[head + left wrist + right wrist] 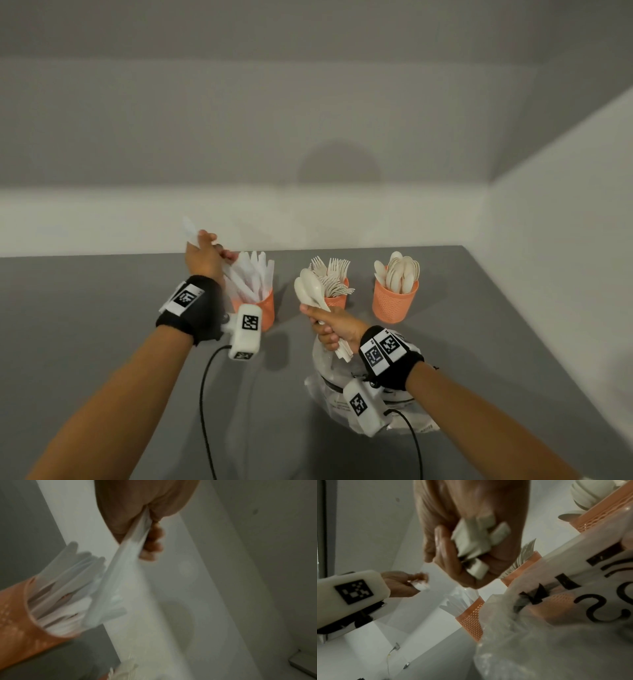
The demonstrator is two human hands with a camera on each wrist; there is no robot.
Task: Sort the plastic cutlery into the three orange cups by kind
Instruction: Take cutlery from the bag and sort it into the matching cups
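Grip on the left, the left hand point(205, 255), pinches a white plastic knife point(120, 582) by its handle, raised just above and behind the knife cup point(261, 308); the blade slants down so its end sits among the white knives point(251, 274) standing in that cup. Grip on the right, the right hand point(330, 329), is curled in a fist round a bundle of cream spoons point(310, 287), bowls up, handle ends poking out under the fist. Under that fist a crumpled clear plastic bag point(346, 401) with black lettering lies on the grey counter point(85, 308). Just beyond the right fist stands the fork cup point(337, 299), full of cream forks point(334, 274), tines up. Off to that fist's right, well apart from it, stands the spoon cup point(394, 303), holding cream spoons upright. All three orange cups stand in a row near the white wall point(137, 226), knife cup nearest the left grip.
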